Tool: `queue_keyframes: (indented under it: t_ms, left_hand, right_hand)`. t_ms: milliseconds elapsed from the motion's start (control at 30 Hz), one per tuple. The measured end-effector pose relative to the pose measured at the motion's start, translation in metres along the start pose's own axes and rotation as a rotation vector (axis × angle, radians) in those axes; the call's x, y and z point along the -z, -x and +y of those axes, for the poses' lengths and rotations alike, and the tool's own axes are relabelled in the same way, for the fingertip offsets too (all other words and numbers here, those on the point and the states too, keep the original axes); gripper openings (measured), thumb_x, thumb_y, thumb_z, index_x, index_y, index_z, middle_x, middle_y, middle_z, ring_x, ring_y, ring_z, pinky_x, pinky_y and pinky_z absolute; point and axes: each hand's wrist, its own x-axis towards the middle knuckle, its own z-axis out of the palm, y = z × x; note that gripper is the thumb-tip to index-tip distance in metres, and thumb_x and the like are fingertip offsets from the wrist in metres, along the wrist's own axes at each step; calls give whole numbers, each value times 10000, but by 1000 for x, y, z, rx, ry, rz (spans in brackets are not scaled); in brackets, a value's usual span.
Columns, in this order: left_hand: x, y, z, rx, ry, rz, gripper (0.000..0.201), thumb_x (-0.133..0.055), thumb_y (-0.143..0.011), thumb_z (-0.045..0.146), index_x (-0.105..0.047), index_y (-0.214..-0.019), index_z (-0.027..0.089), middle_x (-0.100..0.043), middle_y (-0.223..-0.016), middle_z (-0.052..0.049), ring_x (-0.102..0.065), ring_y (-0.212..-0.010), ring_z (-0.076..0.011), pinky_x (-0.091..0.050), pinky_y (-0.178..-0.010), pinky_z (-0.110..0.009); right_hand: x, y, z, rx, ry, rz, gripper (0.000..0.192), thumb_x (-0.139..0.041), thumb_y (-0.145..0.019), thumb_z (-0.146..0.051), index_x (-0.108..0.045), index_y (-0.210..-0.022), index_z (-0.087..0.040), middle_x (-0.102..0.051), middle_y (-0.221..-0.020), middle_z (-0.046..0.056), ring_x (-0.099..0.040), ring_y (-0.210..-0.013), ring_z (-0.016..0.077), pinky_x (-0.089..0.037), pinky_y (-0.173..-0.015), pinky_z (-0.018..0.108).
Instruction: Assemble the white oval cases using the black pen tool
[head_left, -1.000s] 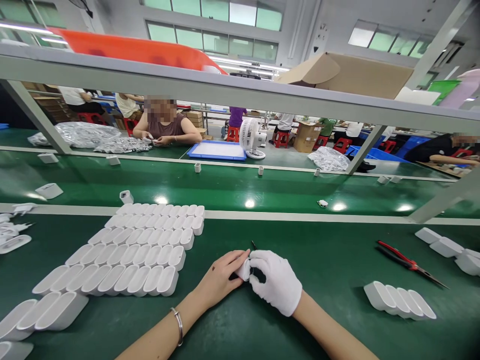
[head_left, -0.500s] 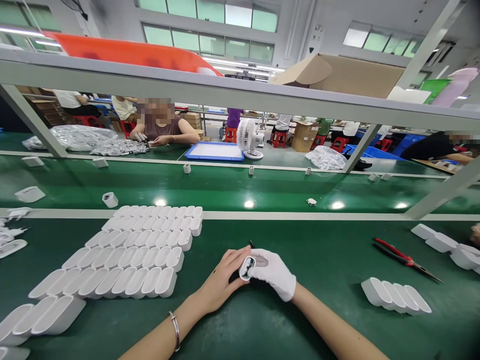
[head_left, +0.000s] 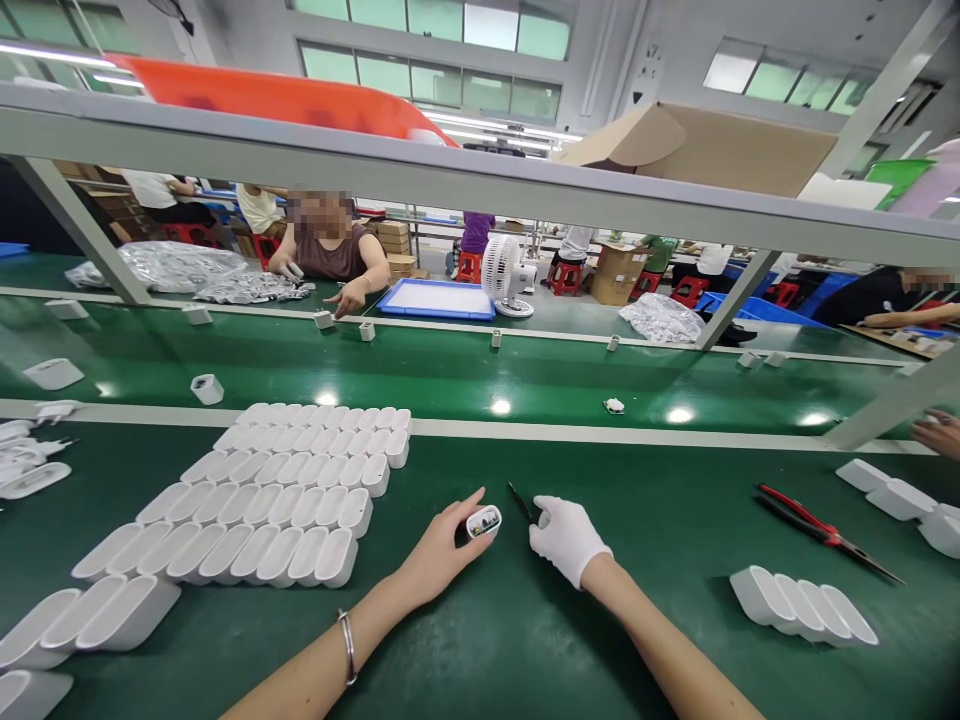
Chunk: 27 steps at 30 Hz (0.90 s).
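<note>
My bare left hand (head_left: 442,545) is closed around a small white oval plastic housing (head_left: 482,522). Its open end faces me, and electronic parts on a green circuit board show inside. To the right, a little apart from the housing, my white-gloved right hand (head_left: 568,538) grips a thin black pointed tool (head_left: 519,500), its tip angled up and left. Whether the tool is a pair of tweezers I cannot make out. Rows of white oval housings (head_left: 262,500) stand packed together on the green table to the left of my hands.
Red-and-black pliers (head_left: 829,535) and a short row of white housings (head_left: 802,605) lie to the right. Beyond the table, a green conveyor belt (head_left: 420,375) carries scattered white parts. A metal shelf frame (head_left: 480,185) crosses above. A co-worker (head_left: 337,250) sits opposite.
My hands have parted: the right has drawn away to the right with the black tool, while the left keeps the housing. The co-worker opposite has reached to a white part at the belt.
</note>
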Motion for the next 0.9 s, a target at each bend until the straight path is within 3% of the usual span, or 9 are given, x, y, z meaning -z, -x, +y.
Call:
queue_keyframes:
  t_ms: [133,200,333,400,500,567,633,767,900]
  left_hand:
    - [2,-1,0,16,-2,-40,584,-569,-851,372,-384,-1387,233,-578,-1214,-58,-534,-1092,-219,-382,-998,-377]
    - [3,-1,0,10,-5,-57,589,-579,-844,366,-386,-1386,241,-583,-1197,-54,-535,-1084,-220,-388,-988,-376]
    - [3,-1,1,-4,-24,-54,546,-585,-840,365,-437,-1355,257,-613,-1064,-38,-563,-978,-215,-418,-939,-378]
    - [3,-1,1,-8,-30,-43,528,-584,-841,370,-457,-1341,258,-608,-1034,-35,-567,-937,-210,-435,-909,-371]
    - [1,-1,1,-11,-37,-30,527,-572,-849,377,-448,-1348,261,-599,-1019,-35,-566,-912,-208,-452,-870,-361]
    - [1,-1,1,-18,-44,-33,517,-567,-850,367,-452,-1345,266,-597,-1005,-32,-565,-901,-207,-456,-856,-353]
    - [2,-1,1,-22,-51,-40,510,-562,-851,360,-457,-1341,266,-594,-1003,-32,-564,-896,-206,-457,-849,-347]
    - [3,0,1,-17,-60,-51,504,-553,-857,377,-458,-1339,264,-583,-1013,-37,-559,-895,-204,-450,-846,-345]
    - [3,0,3,-20,-57,-55,488,-556,-857,367,-471,-1327,269,-580,-1003,-28,-554,-894,-199,-437,-849,-338]
  right_hand:
    - [7,-2,-12,-207,-523,-144,106,-489,-635,-196,-548,-722,-177,-502,-389,-59,-426,-306,89,-339,-340,191]
    - [9,-2,-16,-228,-623,-171,92,-504,-632,-232,-518,-708,-182,-492,-370,-63,-417,-292,89,-333,-325,185]
    - [2,5,-15,-189,-357,-177,59,-504,-637,-189,-510,-695,-196,-488,-431,-68,-481,-354,112,-399,-349,207]
    - [-3,8,-12,6,-168,-40,104,-493,-703,-184,-563,-779,-191,-581,-608,-15,-560,-494,130,-496,-485,257]
    - [-6,6,-10,366,149,111,339,-465,-805,-176,-572,-1125,-213,-611,-1103,94,-619,-811,178,-524,-746,342]
    - [-6,0,-10,556,348,14,453,-468,-804,-119,-530,-1230,-262,-533,-1286,92,-591,-963,210,-498,-816,362]
    - [-2,-7,-9,654,488,-109,477,-461,-785,-51,-564,-1192,-276,-567,-1253,71,-572,-996,214,-480,-826,343]
    - [13,-8,-9,585,675,-165,373,-437,-828,-41,-607,-1085,-251,-650,-1013,65,-601,-857,195,-470,-684,282]
    - [29,2,-11,383,841,-203,181,-519,-822,-139,-654,-900,-230,-637,-856,68,-623,-718,216,-427,-557,281]
